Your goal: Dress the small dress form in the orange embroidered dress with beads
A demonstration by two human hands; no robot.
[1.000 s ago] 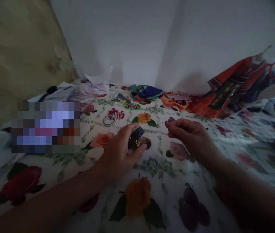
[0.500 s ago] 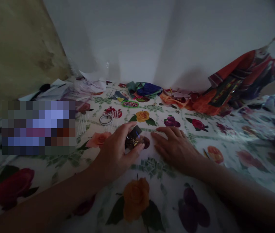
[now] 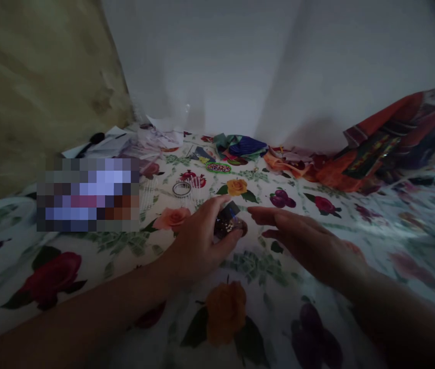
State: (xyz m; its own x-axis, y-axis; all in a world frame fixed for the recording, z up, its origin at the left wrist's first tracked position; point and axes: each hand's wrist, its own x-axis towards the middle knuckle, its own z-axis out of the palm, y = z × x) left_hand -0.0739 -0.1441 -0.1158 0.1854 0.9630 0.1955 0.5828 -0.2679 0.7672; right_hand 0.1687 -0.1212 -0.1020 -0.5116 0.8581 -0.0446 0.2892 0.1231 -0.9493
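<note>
- Our left hand (image 3: 198,241) is closed, gripping a small dark glittery jar (image 3: 227,223) near the middle of the floral tablecloth (image 3: 9,266); a round brown end (image 3: 243,228) shows past our fingers.
- Our right hand (image 3: 309,251) is open, its fingers (image 3: 267,215) stretched out flat, just beside the jar.
- Toward the far edge of the cloth, a green-rimmed oval dish (image 3: 219,167) holds tiny coloured beads.
- Nearer us, between that dish and the left hand, lies a clear tape roll (image 3: 182,189).
- Fabric scraps (image 3: 240,146) are heaped along the far edge.

Nothing here is legible (the dark glittery container (image 3: 226,223) shows only blurred glints).
</note>
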